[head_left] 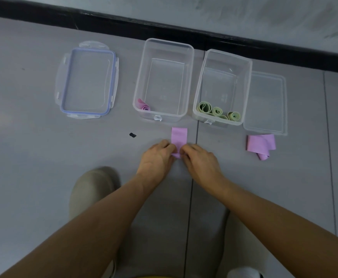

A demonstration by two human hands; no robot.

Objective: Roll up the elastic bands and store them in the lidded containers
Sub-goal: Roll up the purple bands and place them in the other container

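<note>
Band in work: pink band [179, 135] flat on the floor, near end under both hands, far end just short of the left container [164, 42].
Grip: left hand [156, 155] and right hand [199, 157] pinching that near end from either side, fingers curled over the start of a roll.
Key relation: unrolled length straight ahead of the grip, long axis pointing away from the body; both hands equally near; likely to finish rolling right in front of the container holding one pink roll [144, 106].
Elsewhere: green rolls [217, 112] in the right container [229, 55]; loose pink band [261, 145] beside the clear lid [266, 101], nearer the right hand.
Hidden: rolled part covered by fingers; number of turns impossible to tell.
</note>
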